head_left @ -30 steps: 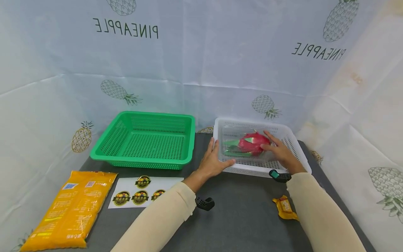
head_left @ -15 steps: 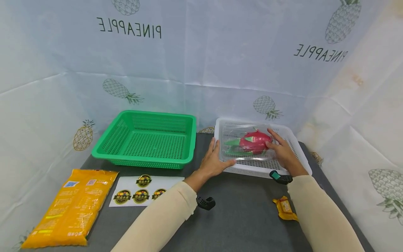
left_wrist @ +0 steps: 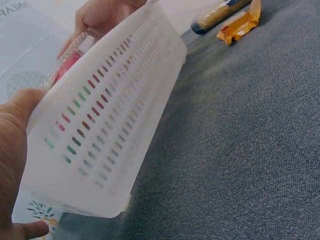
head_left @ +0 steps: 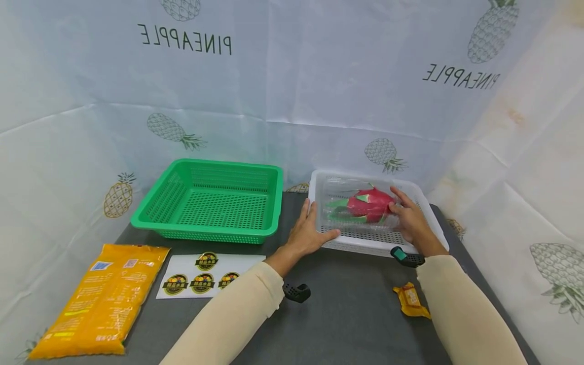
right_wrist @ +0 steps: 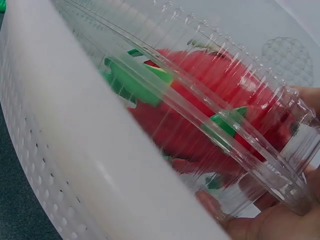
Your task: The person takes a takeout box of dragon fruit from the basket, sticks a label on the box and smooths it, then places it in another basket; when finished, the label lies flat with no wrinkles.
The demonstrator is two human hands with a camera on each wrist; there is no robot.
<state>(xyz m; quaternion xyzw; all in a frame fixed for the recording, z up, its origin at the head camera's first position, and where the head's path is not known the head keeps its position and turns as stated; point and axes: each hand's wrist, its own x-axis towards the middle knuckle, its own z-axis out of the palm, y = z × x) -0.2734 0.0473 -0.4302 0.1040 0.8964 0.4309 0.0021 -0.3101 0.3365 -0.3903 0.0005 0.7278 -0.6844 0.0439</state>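
A clear plastic clamshell box with a red and green dragon fruit inside is in the white basket at the right back. My right hand grips the right end of this box. In the right wrist view, fingers and palm lie about the end of the clear box. My left hand rests against the basket's front left corner, its fingers extended along the left side and the thumb at the front rim. The left wrist view has the basket's slotted wall beside that hand.
A green basket stands to the left. In front of it lie a white sheet with several round fruit stickers and an orange packet. A small orange wrapper is near the right sleeve. A blue and gold cylinder shows beyond it.
My right hand and the clear box's right end have shifted slightly to the right in the white basket. The left hand stays at the basket corner.
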